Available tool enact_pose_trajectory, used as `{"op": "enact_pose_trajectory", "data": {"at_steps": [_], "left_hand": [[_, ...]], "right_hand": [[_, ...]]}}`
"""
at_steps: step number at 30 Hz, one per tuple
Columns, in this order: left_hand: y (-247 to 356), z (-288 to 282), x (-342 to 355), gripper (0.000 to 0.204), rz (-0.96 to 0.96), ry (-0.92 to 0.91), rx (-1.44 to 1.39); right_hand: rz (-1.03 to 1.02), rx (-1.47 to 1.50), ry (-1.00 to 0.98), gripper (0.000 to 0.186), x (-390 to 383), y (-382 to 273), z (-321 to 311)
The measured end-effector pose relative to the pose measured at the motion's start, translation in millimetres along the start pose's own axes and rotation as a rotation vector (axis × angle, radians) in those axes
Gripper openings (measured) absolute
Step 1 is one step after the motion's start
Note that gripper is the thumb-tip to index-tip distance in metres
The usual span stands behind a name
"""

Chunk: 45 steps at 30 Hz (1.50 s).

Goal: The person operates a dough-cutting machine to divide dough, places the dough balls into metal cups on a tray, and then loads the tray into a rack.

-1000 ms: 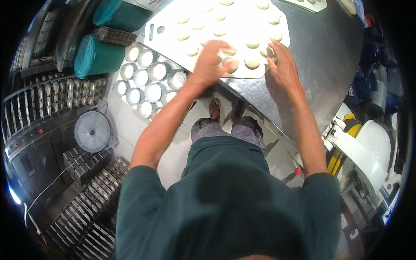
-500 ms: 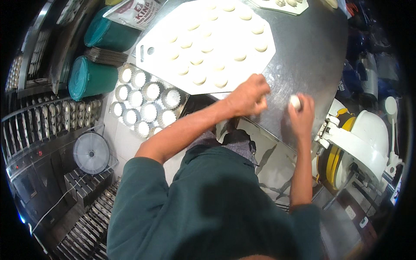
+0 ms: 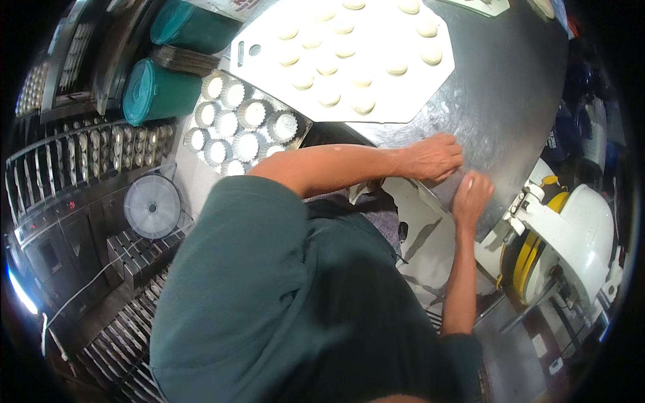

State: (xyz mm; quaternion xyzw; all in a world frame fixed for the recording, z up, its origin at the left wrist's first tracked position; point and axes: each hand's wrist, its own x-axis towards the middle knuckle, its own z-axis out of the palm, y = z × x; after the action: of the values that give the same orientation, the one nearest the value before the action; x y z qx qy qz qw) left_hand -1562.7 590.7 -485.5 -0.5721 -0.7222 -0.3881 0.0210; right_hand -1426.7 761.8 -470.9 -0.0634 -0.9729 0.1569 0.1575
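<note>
My left hand [image 3: 433,158] is closed over the near part of the metal table [image 3: 517,87], its fingers curled under. Just right of it and a little nearer, my right hand [image 3: 473,193] is closed as well, its knuckles up. The two hands are close together but apart. Whatever lies inside them is hidden, and the dough ball seen earlier does not show now. Beyond my left hand, a white board [image 3: 383,94] bears several pale round dough balls [image 3: 363,103], spaced out over it.
A tray of fluted metal molds [image 3: 282,125] with white contents stands left of the table. Teal bins [image 3: 140,91] and a round grey fan [image 3: 152,206] are further left. At the right stands a white machine with a rounded cover [image 3: 584,228] and yellow rim.
The view has shifted, so the board sits higher and further right. My right hand, which held a dough ball in its fingertips, has closed and come nearer. My left hand has moved right toward it.
</note>
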Motion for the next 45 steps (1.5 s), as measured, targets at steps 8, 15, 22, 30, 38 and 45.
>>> {"op": "enact_pose_trajectory", "data": {"at_steps": [8,15,22,30,38,45], "left_hand": [[-18,-8,42,0.017,-0.032,0.118,0.107],[0,-3,13,0.015,-0.065,0.033,0.031],[-19,-34,49,0.014,-0.25,-0.034,0.135],[-7,10,63,0.013,-0.23,-0.132,-0.045],[-12,-15,105,0.024,-0.229,-0.137,0.079],[-20,18,64,0.021,-0.15,-0.015,0.025]], "right_hand": [[0.06,-0.134,0.034,0.016,42,56,2],[-0.009,-0.018,-0.062,0.021,1,19,-6],[0.122,0.006,0.03,0.014,27,63,-5],[0.012,-0.149,-0.073,0.014,30,38,-12],[0.193,-0.032,0.122,0.016,48,69,-15],[0.077,-0.092,0.036,0.011,14,35,-5]]}}
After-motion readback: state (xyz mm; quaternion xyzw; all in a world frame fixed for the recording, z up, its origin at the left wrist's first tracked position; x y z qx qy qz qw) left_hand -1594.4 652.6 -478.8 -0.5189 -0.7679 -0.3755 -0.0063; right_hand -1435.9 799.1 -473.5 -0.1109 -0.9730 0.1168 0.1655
